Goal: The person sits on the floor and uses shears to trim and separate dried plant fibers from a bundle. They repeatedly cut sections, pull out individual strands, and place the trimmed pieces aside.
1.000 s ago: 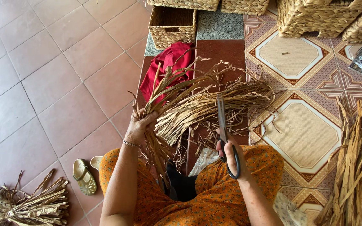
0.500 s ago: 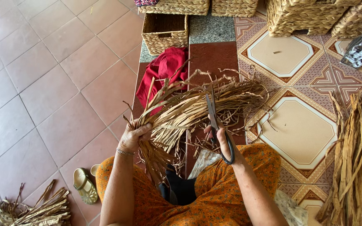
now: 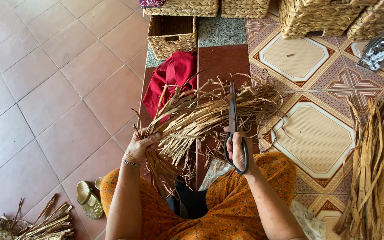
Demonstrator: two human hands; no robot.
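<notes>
I note the left hand (image 3: 142, 144) gripping the bundle of dried leaves (image 3: 201, 118) at its near end, fanning it rightward for trimming, while the right hand (image 3: 240, 149), fingers through the handles, holds scissors (image 3: 233, 120), blades seemingly closed, over it.

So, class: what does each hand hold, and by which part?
Left hand grips the bundle of dried leaf strips near its lower end; right hand holds the scissors by their handle loops.
</notes>
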